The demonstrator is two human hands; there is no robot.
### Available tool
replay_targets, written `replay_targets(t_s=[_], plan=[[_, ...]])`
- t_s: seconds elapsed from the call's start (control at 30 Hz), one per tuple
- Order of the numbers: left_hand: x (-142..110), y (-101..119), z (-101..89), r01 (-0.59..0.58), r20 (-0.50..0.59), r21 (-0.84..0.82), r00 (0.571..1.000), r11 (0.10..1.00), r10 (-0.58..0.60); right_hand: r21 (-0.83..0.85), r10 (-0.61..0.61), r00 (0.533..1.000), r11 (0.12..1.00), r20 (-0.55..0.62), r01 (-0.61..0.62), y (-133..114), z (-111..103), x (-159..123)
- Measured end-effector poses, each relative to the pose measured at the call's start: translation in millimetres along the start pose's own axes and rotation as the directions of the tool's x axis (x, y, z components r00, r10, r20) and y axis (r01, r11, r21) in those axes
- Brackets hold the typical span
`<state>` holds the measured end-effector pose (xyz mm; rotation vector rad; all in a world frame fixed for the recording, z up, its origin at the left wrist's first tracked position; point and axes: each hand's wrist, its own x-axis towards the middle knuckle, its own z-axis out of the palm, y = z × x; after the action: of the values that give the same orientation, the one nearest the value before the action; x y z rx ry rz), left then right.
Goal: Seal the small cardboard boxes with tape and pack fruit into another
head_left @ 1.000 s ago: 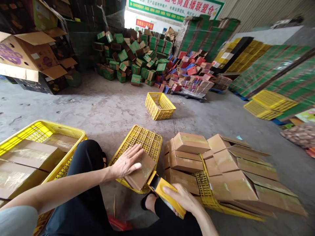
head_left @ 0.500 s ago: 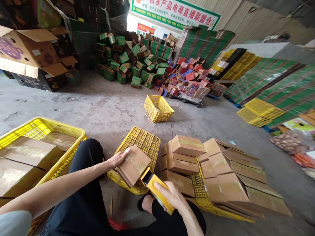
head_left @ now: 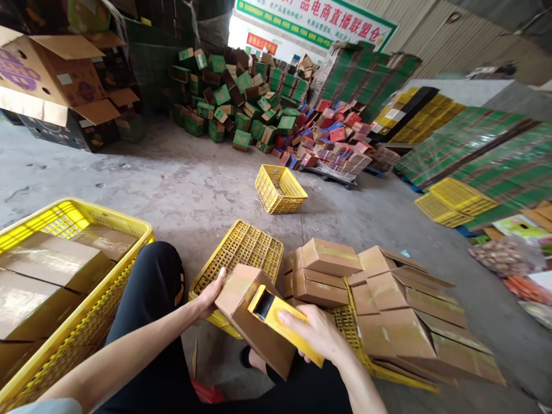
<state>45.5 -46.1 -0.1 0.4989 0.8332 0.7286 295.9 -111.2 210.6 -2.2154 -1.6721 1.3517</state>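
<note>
My left hand (head_left: 212, 294) grips the upper left end of a small brown cardboard box (head_left: 244, 290), thumb up along its edge. The box is tilted over an upturned yellow plastic crate (head_left: 248, 244), its lower end near my right knee. In my right hand (head_left: 317, 333) is a long yellow hand tool (head_left: 280, 322) with a dark opening at its front end; its exact kind is unclear. That front end lies over the box's taped side, and I cannot tell whether it touches.
Left of my knee stands a yellow crate (head_left: 149, 230) holding taped boxes. Stacked boxes (head_left: 330, 256) and more cartons (head_left: 405, 322) rest on yellow crates at right. Another yellow crate (head_left: 282, 201) sits ahead, before heaped green boxes (head_left: 241, 138) and red ones (head_left: 336, 135).
The box has turned in my left hand, so its long side now shows toward my lap. My right hand has moved the yellow tool up and right, over the box.
</note>
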Motion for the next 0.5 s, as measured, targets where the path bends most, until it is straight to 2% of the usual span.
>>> replay_targets(t_s=[0.1, 0.23, 0.3, 0.4, 0.5], plan=[[18.7, -10.6, -1.9, -0.005, -0.047, -0.022, 0.999, 1.0, 0.004, 0.006, 0.009, 0.999, 1.0, 0.051, -0.009, -0.2, -3.7, 19.0], [39.3, -12.6, -22.8, -0.006, -0.182, 0.038, 0.983, 0.999, 0.013, 0.062, 0.008, 0.987, 0.998, 0.163, -0.019, 5.3, 7.5, 56.4], [45.0, -9.3, -36.1, -0.032, -0.273, 0.166, 0.959, 0.986, 0.077, 0.102, -0.012, 0.986, 0.995, 0.166, -0.005, 5.2, 18.4, 74.9], [45.0, 0.4, -52.1, -0.068, -0.38, 0.365, 0.9, 0.929, 0.215, 0.132, -0.042, 0.982, 0.991, 0.182, 0.018, -0.4, 36.6, 99.3], [35.6, 10.5, -59.9, -0.129, -0.384, 0.429, 0.87, 0.894, 0.31, 0.156, -0.052, 0.973, 0.988, 0.226, 0.016, -8.8, 53.0, 122.8]])
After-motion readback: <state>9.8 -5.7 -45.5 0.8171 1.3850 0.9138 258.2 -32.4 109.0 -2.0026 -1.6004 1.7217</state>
